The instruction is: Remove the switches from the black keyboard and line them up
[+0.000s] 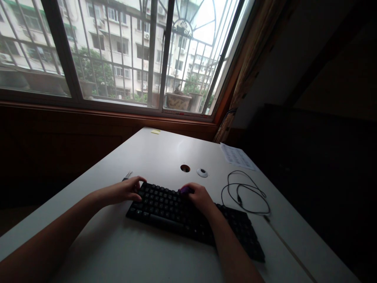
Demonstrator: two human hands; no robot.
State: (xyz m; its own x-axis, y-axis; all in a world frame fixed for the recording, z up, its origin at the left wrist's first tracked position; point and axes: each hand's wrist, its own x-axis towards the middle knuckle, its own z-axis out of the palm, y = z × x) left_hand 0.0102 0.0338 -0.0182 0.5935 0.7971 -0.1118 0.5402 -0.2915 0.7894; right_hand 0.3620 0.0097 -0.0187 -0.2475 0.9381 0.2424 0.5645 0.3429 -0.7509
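Observation:
A black keyboard [165,204] lies at a slant on the white table in the head view. My left hand [131,190] rests at its far left corner, thumb and forefinger apart and gripping the edge. My right hand [200,196] is over the upper middle of the keys, fingers closed on a small purple tool [185,190]. The tool's tip is at the top rows of keys; most of it is hidden by my fingers. Just beyond my left hand lies a small dark-handled thing with thin metal wires [129,175].
A coiled black cable [238,184] lies right of the keyboard. Behind it are a round table hole [185,168], a white ring-shaped cover [202,173], printed paper [238,156] and yellow sticky notes [156,132]. A barred window [118,51] stands beyond the table [123,251].

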